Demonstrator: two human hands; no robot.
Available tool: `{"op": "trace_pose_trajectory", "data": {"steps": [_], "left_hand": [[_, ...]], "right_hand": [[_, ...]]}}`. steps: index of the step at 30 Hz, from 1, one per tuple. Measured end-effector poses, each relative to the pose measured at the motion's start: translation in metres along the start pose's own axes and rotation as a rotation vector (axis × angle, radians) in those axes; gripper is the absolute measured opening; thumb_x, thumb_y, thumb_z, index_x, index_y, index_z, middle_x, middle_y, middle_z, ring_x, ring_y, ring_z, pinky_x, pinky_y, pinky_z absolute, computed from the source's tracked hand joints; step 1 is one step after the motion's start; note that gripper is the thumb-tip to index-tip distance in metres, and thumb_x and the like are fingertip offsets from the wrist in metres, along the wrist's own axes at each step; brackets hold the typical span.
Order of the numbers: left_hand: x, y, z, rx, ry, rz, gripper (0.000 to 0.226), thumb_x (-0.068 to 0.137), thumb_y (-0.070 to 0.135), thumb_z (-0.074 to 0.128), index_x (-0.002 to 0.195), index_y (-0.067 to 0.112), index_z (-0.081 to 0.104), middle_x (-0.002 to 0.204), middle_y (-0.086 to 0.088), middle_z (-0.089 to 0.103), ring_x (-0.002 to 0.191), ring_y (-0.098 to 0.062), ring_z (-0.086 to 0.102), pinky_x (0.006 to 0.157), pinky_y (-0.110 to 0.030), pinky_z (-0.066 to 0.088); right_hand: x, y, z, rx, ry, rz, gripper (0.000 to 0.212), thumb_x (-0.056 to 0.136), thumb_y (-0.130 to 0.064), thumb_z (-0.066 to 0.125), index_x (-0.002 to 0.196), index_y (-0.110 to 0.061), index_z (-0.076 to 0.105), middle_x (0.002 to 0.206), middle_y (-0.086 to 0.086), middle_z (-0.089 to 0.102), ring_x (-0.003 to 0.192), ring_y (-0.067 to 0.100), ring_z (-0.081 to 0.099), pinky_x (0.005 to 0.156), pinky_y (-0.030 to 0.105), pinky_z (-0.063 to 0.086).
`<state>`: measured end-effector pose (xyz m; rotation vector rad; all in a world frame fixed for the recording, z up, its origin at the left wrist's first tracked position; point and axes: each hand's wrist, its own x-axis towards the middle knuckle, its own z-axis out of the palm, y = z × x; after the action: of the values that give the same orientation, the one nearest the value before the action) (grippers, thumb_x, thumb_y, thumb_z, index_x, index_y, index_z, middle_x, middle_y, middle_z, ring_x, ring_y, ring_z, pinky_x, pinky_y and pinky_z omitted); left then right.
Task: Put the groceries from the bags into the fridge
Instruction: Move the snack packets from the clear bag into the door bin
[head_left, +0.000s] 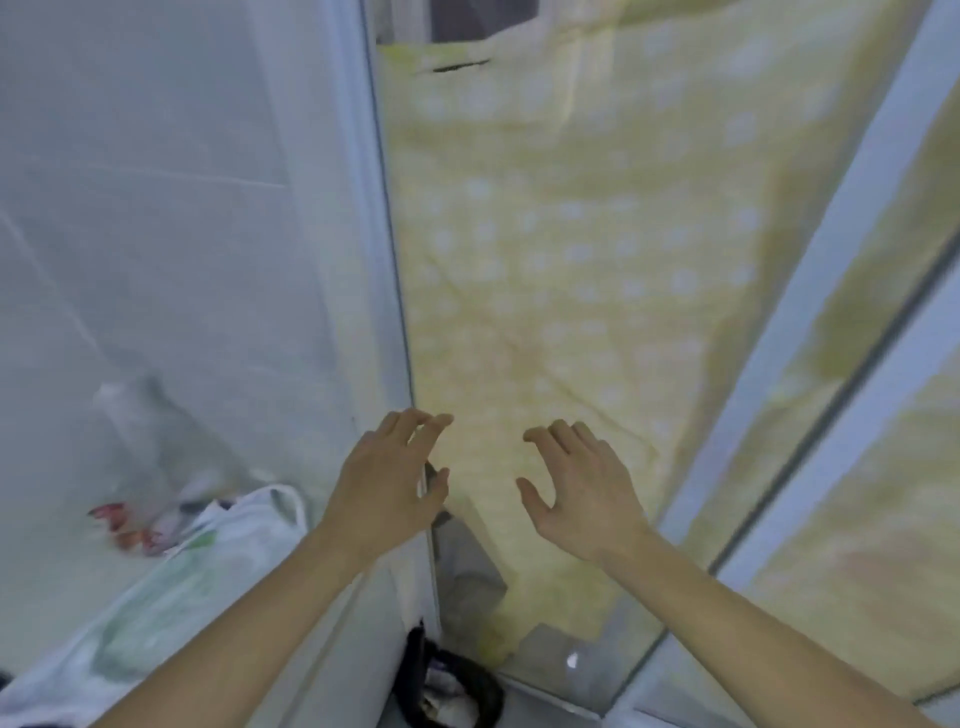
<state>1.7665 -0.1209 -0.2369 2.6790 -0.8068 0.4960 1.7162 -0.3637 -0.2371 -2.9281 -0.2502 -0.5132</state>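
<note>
Near bottom left there's a crumpled white plastic grocery bag (208, 551) with green print, sitting beside a white panel edge (410, 415), and a dark round thing (457, 686) is down by the floor, too blurry to ID. Both hands are empty with fingers spread and loosely bent, left hand (387, 486) by that edge, right hand (584, 493) just beside it. Farther back hangs a pale yellow cloth with white dots (571, 234).

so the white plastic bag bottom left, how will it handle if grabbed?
Probably floppy: the white bag lies slumped and creased. Likely slippery, being thin glossy film. Its weight is unclear, since the contents are blurred. Both the left hand and right hand are empty.
</note>
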Motion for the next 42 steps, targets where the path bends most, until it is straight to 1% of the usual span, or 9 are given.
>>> {"op": "trace_pose_trajectory", "data": {"steps": [11, 17, 21, 26, 31, 35, 37, 39, 42], "left_hand": [[-0.182, -0.255, -0.015, 0.115, -0.121, -0.591, 0.059, 0.078, 0.045, 0.052, 0.131, 0.019, 0.057, 0.119, -0.005, 0.059, 0.105, -0.031, 0.059, 0.073, -0.041, 0.054], [-0.281, -0.302, 0.007, 0.141, -0.245, -0.937, 0.069, 0.082, 0.054, 0.056, 0.146, 0.029, 0.045, 0.131, -0.002, 0.054, 0.118, -0.031, 0.054, 0.085, -0.047, 0.054], [-0.321, -0.308, 0.036, 0.09, -0.409, -1.22, 0.1, 0.079, 0.072, 0.065, 0.158, 0.036, 0.016, 0.157, -0.006, 0.031, 0.136, -0.035, 0.04, 0.099, -0.047, 0.05], [-0.322, -0.304, 0.091, -0.024, -0.531, -1.355, 0.13, 0.061, 0.082, 0.072, 0.159, 0.037, 0.0, 0.163, -0.006, 0.019, 0.142, -0.031, 0.034, 0.104, -0.046, 0.048], [-0.307, -0.298, 0.146, -0.07, -0.55, -1.387, 0.137, 0.058, 0.078, 0.078, 0.161, 0.034, -0.002, 0.16, -0.008, 0.015, 0.144, -0.03, 0.028, 0.106, -0.043, 0.046], [-0.304, -0.3, 0.17, 0.009, -0.419, -1.287, 0.095, 0.073, 0.044, 0.08, 0.149, 0.033, 0.022, 0.133, 0.005, 0.036, 0.118, -0.025, 0.048, 0.079, -0.033, 0.054], [-0.311, -0.307, 0.171, 0.028, -0.302, -1.253, 0.074, 0.066, 0.019, 0.076, 0.13, 0.029, 0.039, 0.112, 0.008, 0.041, 0.097, -0.024, 0.056, 0.056, -0.026, 0.044], [-0.318, -0.319, 0.161, 0.081, -0.241, -1.216, 0.065, 0.058, 0.006, 0.075, 0.116, 0.024, 0.049, 0.1, 0.007, 0.044, 0.084, -0.022, 0.055, 0.049, -0.023, 0.032], [-0.327, -0.343, 0.123, 0.167, -0.162, -1.211, 0.053, 0.065, -0.001, 0.069, 0.113, 0.017, 0.058, 0.1, 0.001, 0.049, 0.086, -0.025, 0.053, 0.05, -0.028, 0.038]], "right_hand": [[0.109, -0.217, 0.171, 0.215, -0.337, -0.246, 0.058, 0.096, -0.049, 0.058, 0.146, -0.027, 0.038, 0.137, -0.001, 0.046, 0.122, 0.026, 0.05, 0.083, 0.036, 0.053], [0.132, -0.271, 0.267, 0.208, -0.614, -0.304, 0.075, 0.095, -0.053, 0.06, 0.155, -0.034, 0.02, 0.156, -0.003, 0.023, 0.139, 0.028, 0.035, 0.102, 0.045, 0.05], [0.153, -0.283, 0.33, 0.148, -0.752, -0.342, 0.093, 0.09, -0.057, 0.068, 0.159, -0.036, 0.01, 0.169, 0.002, 0.003, 0.149, 0.035, 0.023, 0.109, 0.049, 0.045], [0.162, -0.286, 0.404, 0.094, -0.93, -0.378, 0.128, 0.074, -0.061, 0.083, 0.161, -0.038, -0.007, 0.169, 0.009, -0.019, 0.155, 0.044, 0.003, 0.114, 0.054, 0.039], [0.136, -0.289, 0.441, 0.064, -0.887, -0.611, 0.107, 0.078, -0.059, 0.079, 0.16, -0.034, 0.016, 0.161, 0.007, 0.019, 0.139, 0.033, 0.032, 0.106, 0.041, 0.047], [0.126, -0.306, 0.452, 0.164, -0.771, -0.809, 0.069, 0.083, -0.041, 0.077, 0.141, -0.032, 0.041, 0.138, -0.003, 0.04, 0.121, 0.025, 0.047, 0.092, 0.036, 0.053], [0.121, -0.32, 0.453, 0.227, -0.737, -0.865, 0.065, 0.075, -0.028, 0.082, 0.131, -0.031, 0.048, 0.128, -0.004, 0.045, 0.113, 0.024, 0.054, 0.084, 0.035, 0.056], [0.122, -0.339, 0.451, 0.323, -0.697, -0.869, 0.069, 0.066, -0.017, 0.084, 0.127, -0.029, 0.053, 0.125, -0.004, 0.05, 0.11, 0.024, 0.055, 0.079, 0.033, 0.057], [0.134, -0.38, 0.442, 0.393, -0.563, -0.917, 0.066, 0.063, -0.01, 0.078, 0.124, -0.023, 0.056, 0.12, -0.002, 0.052, 0.103, 0.024, 0.053, 0.075, 0.033, 0.055]]}}
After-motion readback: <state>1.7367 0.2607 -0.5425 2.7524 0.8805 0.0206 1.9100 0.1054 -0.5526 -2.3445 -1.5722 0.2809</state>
